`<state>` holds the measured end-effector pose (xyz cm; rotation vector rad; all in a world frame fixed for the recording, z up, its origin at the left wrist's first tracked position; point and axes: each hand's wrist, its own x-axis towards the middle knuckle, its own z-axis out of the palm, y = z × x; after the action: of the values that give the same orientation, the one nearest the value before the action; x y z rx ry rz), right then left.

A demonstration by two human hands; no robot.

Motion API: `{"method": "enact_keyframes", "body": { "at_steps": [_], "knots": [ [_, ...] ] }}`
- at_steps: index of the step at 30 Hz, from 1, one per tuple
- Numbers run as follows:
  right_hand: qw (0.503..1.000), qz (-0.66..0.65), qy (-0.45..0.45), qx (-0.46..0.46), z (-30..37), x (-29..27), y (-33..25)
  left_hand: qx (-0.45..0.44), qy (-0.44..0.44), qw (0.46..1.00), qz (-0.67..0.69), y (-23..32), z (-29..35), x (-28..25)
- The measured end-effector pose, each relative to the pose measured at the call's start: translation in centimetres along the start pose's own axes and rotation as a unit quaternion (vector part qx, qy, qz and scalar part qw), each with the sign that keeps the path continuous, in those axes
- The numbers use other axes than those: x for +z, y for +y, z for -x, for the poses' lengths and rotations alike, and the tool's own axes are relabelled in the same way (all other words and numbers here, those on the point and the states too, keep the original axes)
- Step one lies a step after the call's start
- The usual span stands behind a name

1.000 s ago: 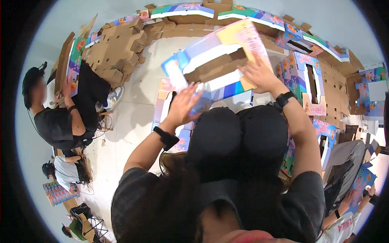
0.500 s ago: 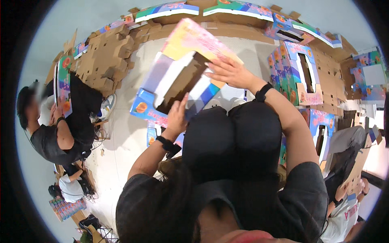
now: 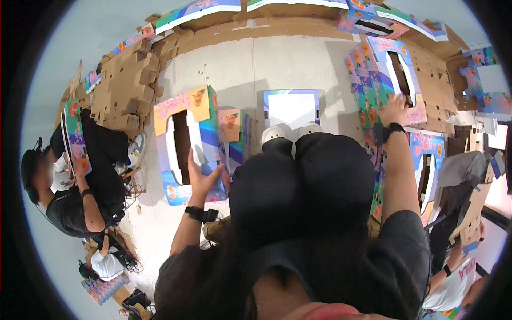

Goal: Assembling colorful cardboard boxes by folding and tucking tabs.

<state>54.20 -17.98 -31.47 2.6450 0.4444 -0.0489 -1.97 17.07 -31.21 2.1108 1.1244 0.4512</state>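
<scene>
Resting at the near right part of a slotted, fruit-printed carton (image 3: 202, 130), the left hand (image 3: 201, 182) has its index finger beside the slot and its thumb spread away, the two apart. The carton lies forward and left of this palm, its long axis running away from the person, far end leaning slightly left; the left hand is much the nearer. The left forearm angles up beside the knee. Farther forward, the right arm stretches out to a stack of printed cartons (image 3: 368, 80); the right hand (image 3: 393, 109) is over the near end of its slotted top, but whether it grips cannot be told. Between them, beyond the white shoes (image 3: 273, 134), lies a white-panelled box (image 3: 292, 109).
</scene>
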Motion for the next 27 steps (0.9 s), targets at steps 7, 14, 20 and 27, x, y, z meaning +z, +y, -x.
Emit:
{"method": "enact_keyframes", "body": {
  "at_steps": [7,14,20,27],
  "knots": [
    [0.989,-0.07,-0.084,0.097,-2.3,3.5,2.6,-0.036,-0.054,0.997,-0.034,-1.8,1.4,2.7],
    [0.978,-0.124,-0.137,0.1,-5.4,6.8,4.1,0.063,-0.079,0.995,-0.022,-3.3,2.7,1.2],
    [0.959,-0.18,-0.153,0.156,-7.5,7.1,4.7,0.02,-0.115,0.989,-0.09,-2.2,2.5,1.4],
    [0.98,-0.151,0.024,0.128,-6.3,-1.2,3.0,0.091,-0.059,0.973,-0.204,-2.8,4.5,-0.8]
  ]
}}
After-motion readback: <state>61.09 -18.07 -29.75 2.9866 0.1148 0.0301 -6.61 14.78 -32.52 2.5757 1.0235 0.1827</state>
